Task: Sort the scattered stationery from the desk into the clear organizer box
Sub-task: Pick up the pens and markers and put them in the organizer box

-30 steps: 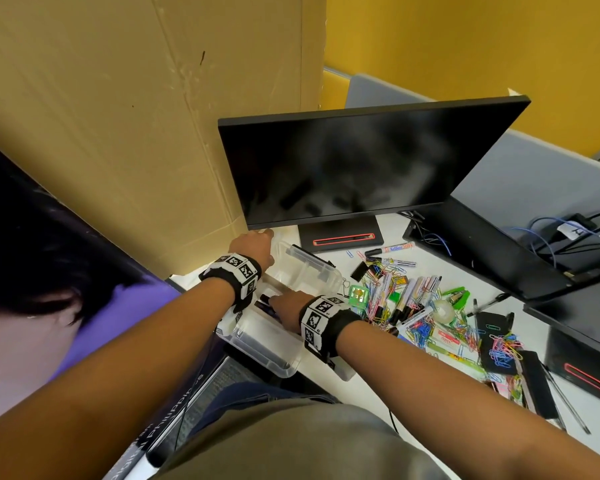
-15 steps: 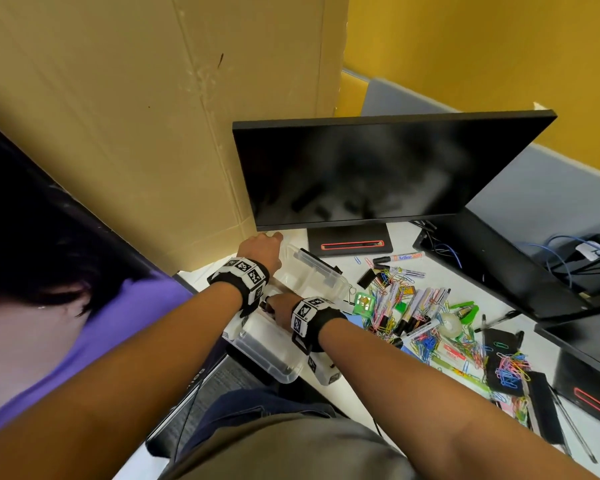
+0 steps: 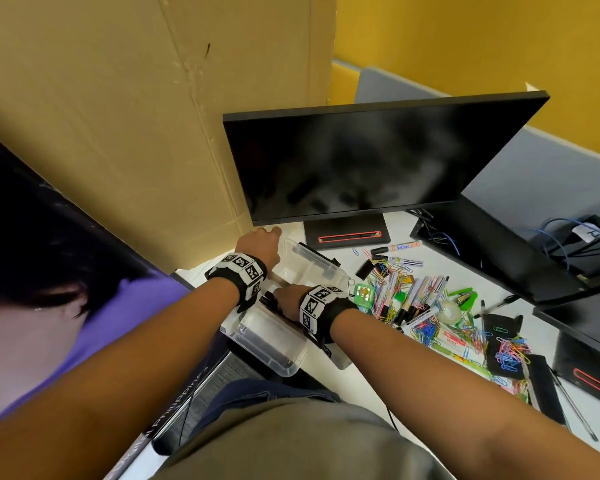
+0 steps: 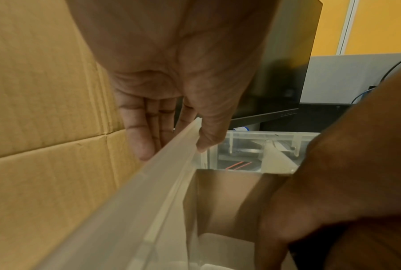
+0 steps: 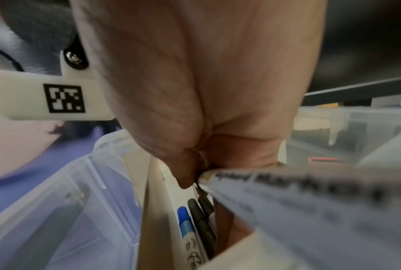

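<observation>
The clear organizer box point(image 3: 321, 268) lies open at the desk's near left edge. My left hand point(image 3: 260, 245) pinches its far left rim point(image 4: 167, 175), fingers point(image 4: 139, 138) outside and thumb inside. Reaching into a narrow compartment, my right hand point(image 3: 284, 299) grips a white marker point(image 5: 310, 204) in curled fingers. Blue-capped and black-capped markers point(image 5: 188, 224) lie in that compartment below it. The scattered stationery point(image 3: 413, 299), markers, coloured paper clips point(image 3: 510, 351), a tape roll point(image 3: 451, 311) and a green stapler point(image 3: 463, 296), covers the desk to the right of the box.
A black monitor point(image 3: 361, 161) stands just behind the box, and a cardboard wall point(image 3: 118, 133) rises at the left. Another person in a purple top point(image 3: 84, 341) is close at the left. Black devices and cables point(image 3: 499, 258) line the right side.
My head view has shifted slightly. The right hand stays in the box and has edged a little left with the marker. The left hand keeps its hold on the rim.
</observation>
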`<state>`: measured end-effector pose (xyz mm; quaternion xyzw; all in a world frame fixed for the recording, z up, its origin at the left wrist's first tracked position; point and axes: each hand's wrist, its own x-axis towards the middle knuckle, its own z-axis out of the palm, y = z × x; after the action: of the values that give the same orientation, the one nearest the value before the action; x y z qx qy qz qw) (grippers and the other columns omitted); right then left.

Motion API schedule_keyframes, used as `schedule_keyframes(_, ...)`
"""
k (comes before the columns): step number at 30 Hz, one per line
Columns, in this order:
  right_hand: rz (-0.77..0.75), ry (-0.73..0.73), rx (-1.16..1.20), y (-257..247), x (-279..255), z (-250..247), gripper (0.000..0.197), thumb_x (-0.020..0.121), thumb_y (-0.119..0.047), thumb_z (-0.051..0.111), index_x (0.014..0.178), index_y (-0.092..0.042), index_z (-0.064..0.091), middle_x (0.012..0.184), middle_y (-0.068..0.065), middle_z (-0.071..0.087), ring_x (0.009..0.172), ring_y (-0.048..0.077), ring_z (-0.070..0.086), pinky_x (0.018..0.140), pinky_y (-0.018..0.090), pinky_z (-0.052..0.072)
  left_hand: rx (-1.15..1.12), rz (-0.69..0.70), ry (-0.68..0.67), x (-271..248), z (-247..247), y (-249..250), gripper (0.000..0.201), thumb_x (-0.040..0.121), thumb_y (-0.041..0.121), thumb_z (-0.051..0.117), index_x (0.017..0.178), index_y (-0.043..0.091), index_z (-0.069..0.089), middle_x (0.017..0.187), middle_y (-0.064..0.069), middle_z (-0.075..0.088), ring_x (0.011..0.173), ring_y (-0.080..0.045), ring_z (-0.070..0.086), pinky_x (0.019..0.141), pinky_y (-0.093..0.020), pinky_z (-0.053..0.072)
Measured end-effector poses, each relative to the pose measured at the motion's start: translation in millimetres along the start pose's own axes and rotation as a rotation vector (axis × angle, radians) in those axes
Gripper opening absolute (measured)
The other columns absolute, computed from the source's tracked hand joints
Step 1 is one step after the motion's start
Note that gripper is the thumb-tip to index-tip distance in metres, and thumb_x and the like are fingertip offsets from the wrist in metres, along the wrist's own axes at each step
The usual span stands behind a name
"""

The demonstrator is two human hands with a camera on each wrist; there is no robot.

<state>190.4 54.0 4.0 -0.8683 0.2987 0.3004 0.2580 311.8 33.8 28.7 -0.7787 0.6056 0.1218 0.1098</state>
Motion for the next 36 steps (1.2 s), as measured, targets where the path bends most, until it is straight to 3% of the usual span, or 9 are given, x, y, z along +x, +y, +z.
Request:
schedule_keyframes(4,-0.007,0.015,-0.002,3.7,0.7,-3.9,0.029,0.1,-0.023,0.05,0.122,-0.005,0.051,0.123,0.017,0.061,0.105,0.034,0.063,0.087,0.039,0.052,0.005,0.009,0.005,0.3,0.1,-0.8,0.047,0.091,0.02,0.056,0.135,0.014,0.042,0.118,-0.015,0.061,0.106,-0.034,0.06,0.076,-0.036,0.046)
schedule_keyframes(6,-0.012,0.035,0.035,4.1,1.3,-5.0,0.036,0.101,-0.023,0.05,0.13,-0.002,0.046,0.128,0.018,0.058,0.107,0.034,0.062,0.082,0.036,0.048,0.005,0.011,0.005,0.2,-0.2,-1.2,0.047,0.091,0.021,0.057,0.135,0.014,0.042,0.118,-0.015,0.061,0.106,-0.034,0.06,0.076,-0.036,0.046)
schedule_keyframes(10,-0.033,0.047,0.092,0.0,2.5,-0.2,0.05,0.097,-0.016,0.053,0.141,-0.001,0.035,0.143,0.019,0.045,0.115,0.034,0.058,0.085,0.035,0.047,0.0,0.009,0.003,0.4,-0.2,-1.6,0.046,0.091,0.021,0.057,0.134,0.014,0.043,0.116,-0.014,0.062,0.105,-0.034,0.061,0.076,-0.036,0.046)
schedule_keyframes(14,-0.007,-0.005,0.075,-2.4,5.7,5.2,0.049,0.094,-0.009,0.052,0.138,0.001,0.034,0.128,0.021,0.057,0.112,0.035,0.059,0.08,0.035,0.047,0.007,0.006,0.003,0.4,0.0,-1.9,0.046,0.091,0.022,0.057,0.134,0.015,0.043,0.116,-0.014,0.061,0.105,-0.034,0.061,0.075,-0.036,0.045)
schedule_keyframes(18,0.03,0.08,0.159,-4.0,15.1,10.2,0.047,0.097,-0.014,0.054,0.138,0.001,0.037,0.13,0.019,0.056,0.111,0.033,0.06,0.092,0.04,0.051,0.009,0.002,-0.003,0.6,-0.7,-1.5,0.045,0.091,0.021,0.057,0.133,0.014,0.043,0.115,-0.014,0.062,0.103,-0.033,0.061,0.074,-0.036,0.046)
schedule_keyframes(21,0.032,0.131,0.154,-1.9,20.7,15.2,0.042,0.099,-0.021,0.052,0.134,-0.001,0.041,0.126,0.02,0.058,0.108,0.034,0.061,0.09,0.041,0.05,0.006,-0.005,-0.012,1.6,-1.2,-0.5,0.046,0.091,0.021,0.058,0.134,0.014,0.043,0.114,-0.013,0.063,0.103,-0.033,0.061,0.076,-0.036,0.048)
schedule_keyframes(27,-0.016,0.131,0.12,-2.3,22.8,22.1,0.049,0.094,-0.006,0.053,0.14,-0.001,0.038,0.13,0.026,0.053,0.117,0.039,0.055,0.096,0.044,0.049,0.005,-0.008,-0.008,3.0,-0.6,0.7,0.046,0.091,0.019,0.057,0.134,0.015,0.043,0.115,-0.013,0.063,0.104,-0.032,0.061,0.076,-0.036,0.048)
schedule_keyframes(36,-0.035,0.121,0.076,6.1,18.6,27.4,0.031,0.099,-0.013,0.05,0.127,0.001,0.047,0.121,0.024,0.058,0.113,0.038,0.056,0.092,0.039,0.046,0.01,-0.014,0.001,3.0,1.7,0.9,0.044,0.091,0.018,0.056,0.133,0.014,0.043,0.114,-0.013,0.062,0.103,-0.031,0.062,0.07,-0.034,0.043)
